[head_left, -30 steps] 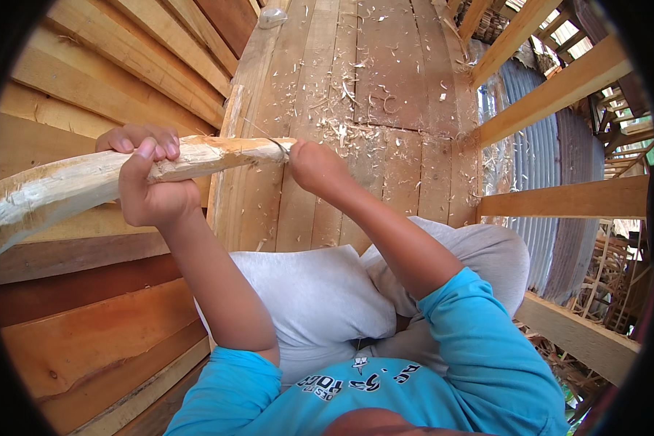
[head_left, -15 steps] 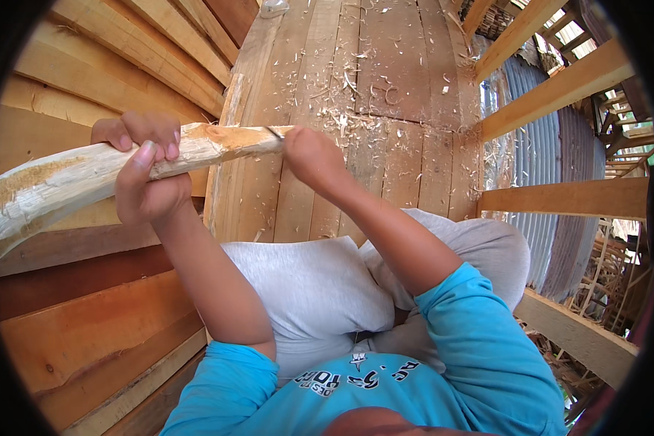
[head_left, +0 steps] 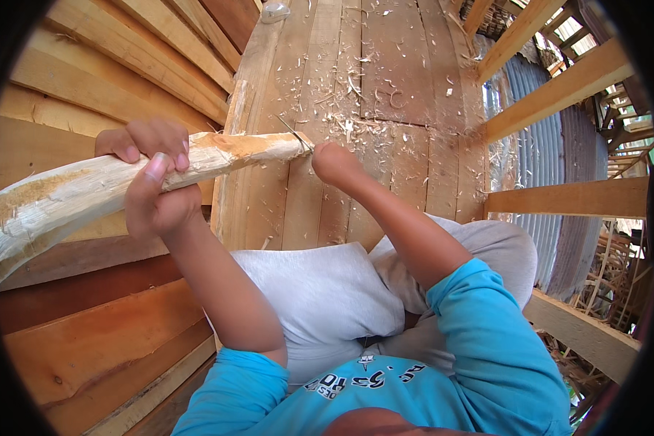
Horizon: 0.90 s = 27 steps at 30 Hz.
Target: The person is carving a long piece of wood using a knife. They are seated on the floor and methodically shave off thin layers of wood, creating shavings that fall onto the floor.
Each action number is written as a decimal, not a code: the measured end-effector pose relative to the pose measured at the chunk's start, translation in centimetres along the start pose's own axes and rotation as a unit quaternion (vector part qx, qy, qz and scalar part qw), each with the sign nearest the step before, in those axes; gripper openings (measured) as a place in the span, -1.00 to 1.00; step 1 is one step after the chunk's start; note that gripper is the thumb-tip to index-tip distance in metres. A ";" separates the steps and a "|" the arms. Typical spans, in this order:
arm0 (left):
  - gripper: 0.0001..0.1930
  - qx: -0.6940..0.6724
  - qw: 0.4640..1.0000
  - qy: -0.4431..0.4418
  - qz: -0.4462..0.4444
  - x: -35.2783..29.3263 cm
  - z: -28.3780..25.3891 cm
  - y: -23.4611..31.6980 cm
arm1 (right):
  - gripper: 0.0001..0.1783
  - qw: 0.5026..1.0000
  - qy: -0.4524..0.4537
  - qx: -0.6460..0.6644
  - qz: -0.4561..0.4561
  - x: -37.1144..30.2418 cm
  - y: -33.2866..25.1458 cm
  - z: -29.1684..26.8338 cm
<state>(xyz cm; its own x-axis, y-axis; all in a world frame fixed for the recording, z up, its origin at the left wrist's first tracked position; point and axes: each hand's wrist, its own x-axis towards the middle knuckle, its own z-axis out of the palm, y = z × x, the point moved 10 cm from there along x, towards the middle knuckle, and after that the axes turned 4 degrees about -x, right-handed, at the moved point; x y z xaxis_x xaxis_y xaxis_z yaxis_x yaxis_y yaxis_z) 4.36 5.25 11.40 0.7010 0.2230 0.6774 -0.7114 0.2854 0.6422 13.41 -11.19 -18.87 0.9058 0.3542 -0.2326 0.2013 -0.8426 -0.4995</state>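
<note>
A thick, curved piece of pale wood (head_left: 73, 196) runs from the left rim toward the middle, its bark stripped and its surface streaked white and tan. My left hand (head_left: 152, 174) is wrapped round it, thumb on the near side and fingers over the top. At the wood's narrower right end my right hand (head_left: 336, 164) is closed in a fist on a knife, its handle hidden in the fingers. The thin dark knife blade (head_left: 293, 131) sticks out up and left, crossing the wood's tip.
Plank floor (head_left: 298, 196) strewn with curled wood shavings (head_left: 352, 87) lies ahead. Stacked boards (head_left: 109, 65) lean along the left. Wooden rails (head_left: 567, 198) and a corrugated metal sheet (head_left: 538, 123) stand at the right. A small clear object (head_left: 275, 12) sits at the far edge.
My right hand has moved right along the wood to its end, and more of the blade shows. My left hand and the wood have shifted slightly right and down in view.
</note>
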 end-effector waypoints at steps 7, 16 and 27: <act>-0.75 -0.032 0.990 -0.137 -0.026 -0.8 2.3 -0.1 | -0.61 0.999 -0.015 0.036 0.022 -1.9 -2.2 -4.3; -0.74 -0.044 0.981 -0.187 -0.029 -1.1 2.3 0.4 | -0.68 0.998 -0.031 -0.050 -0.032 -2.6 -5.0 -4.6; -0.73 -0.057 0.950 -0.305 -0.035 -1.0 3.8 0.5 | -0.58 0.997 -0.058 0.043 0.006 -1.6 -3.5 -4.6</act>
<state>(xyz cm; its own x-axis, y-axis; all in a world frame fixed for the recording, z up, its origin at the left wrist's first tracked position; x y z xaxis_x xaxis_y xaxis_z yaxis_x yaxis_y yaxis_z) 3.09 1.64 12.43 0.5622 -0.3713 0.7390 -0.6298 0.3869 0.6735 12.90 -10.65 -12.92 0.8574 0.3937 -0.3314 0.1536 -0.8104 -0.5654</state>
